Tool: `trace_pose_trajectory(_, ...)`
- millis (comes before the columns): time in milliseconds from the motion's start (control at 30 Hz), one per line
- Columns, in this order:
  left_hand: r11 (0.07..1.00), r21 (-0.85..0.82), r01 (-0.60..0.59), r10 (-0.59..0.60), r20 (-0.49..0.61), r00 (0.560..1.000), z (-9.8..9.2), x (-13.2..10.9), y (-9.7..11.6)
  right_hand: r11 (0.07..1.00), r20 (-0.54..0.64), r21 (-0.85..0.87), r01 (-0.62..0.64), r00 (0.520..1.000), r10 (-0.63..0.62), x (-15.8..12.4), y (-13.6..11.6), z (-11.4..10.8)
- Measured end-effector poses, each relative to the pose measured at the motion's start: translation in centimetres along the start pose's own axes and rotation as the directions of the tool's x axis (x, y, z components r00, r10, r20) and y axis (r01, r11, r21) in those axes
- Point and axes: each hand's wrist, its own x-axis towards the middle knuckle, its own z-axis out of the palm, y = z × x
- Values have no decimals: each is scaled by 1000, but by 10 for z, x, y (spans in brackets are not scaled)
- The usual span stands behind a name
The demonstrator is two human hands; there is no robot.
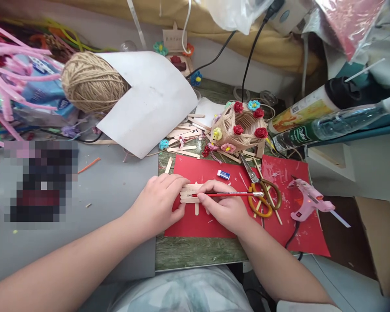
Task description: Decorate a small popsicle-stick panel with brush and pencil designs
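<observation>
A small panel of craft sticks [189, 189], laid side by side with a crosswise stick poking out below, sits over red paper [188, 225]. My left hand [160, 203] grips the panel's left end, thumb below and fingers above. In my right hand [225, 208] is a slim red pencil [221, 195], held almost level, its tip at the panel's face. Faint marks seem to show near the tip, too small to read. The right fingers also rest against the panel's right end, hiding it. A blue and white eraser [223, 174] lies just beyond.
Scissors [263, 190] with orange handles and a pink glue gun [308, 201] lie to the right. Behind stand a twine-wrapped holder with flowers [227, 125], loose craft sticks [185, 134] and bottles [338, 125]. A twine ball [92, 82] and white paper [149, 99] are at back left.
</observation>
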Motion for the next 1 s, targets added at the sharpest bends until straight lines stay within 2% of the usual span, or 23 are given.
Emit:
trace_pose_trajectory(200, 999, -28, 18, -18, 18, 1000, -1, 3, 0, 999, -22, 24, -26, 999, 27, 5, 19, 7)
trace_pose_trajectory(400, 1000, -15, 26, -26, 20, 999, -3, 4, 2, 998, -6, 64, -19, 1000, 19, 6, 25, 8)
trace_pose_trajectory(467, 1000, -15, 26, -25, 23, 999, -3, 4, 2, 995, -5, 101, 1, 1000, 0, 4, 24, 9)
trace_pose_trajectory(533, 1000, -17, 27, -26, 23, 999, -3, 4, 2, 992, -64, 106, 65, 996, -58, 0, 21, 4)
trace_pose_trajectory(600, 999, -16, 31, -31, 25, 999, -3, 4, 1, 988, -210, -10, 156, 966, -154, -6, 15, -8)
trace_pose_trajectory(667, 1000, -14, 25, -24, 20, 1000, -4, 3, 0, 940, -379, -301, 158, 885, -270, -10, 9, -25)
trace_pose_trajectory(733, 1000, 3, -14, 14, -9, 1000, -4, 1, 1, 779, -336, -624, 68, 876, -345, -10, 9, -43)
trace_pose_trajectory(800, 993, 34, -113, 114, -32, 993, -3, -3, 5, 628, -246, -778, 32, 903, -351, -6, 15, -55)
trace_pose_trajectory(833, 982, 52, -183, 184, -27, 983, -1, -6, 8, 585, -215, -810, 30, 914, -344, -5, 18, -58)
trace_pose_trajectory(900, 939, 75, -336, 334, 35, 942, 5, -14, 16, 563, -174, -825, 41, 930, -323, -2, 24, -60)
trace_pose_trajectory(1000, 876, 173, -450, 441, 90, 893, 20, -25, 26, 657, -151, -746, 105, 935, -322, -5, 19, -52)
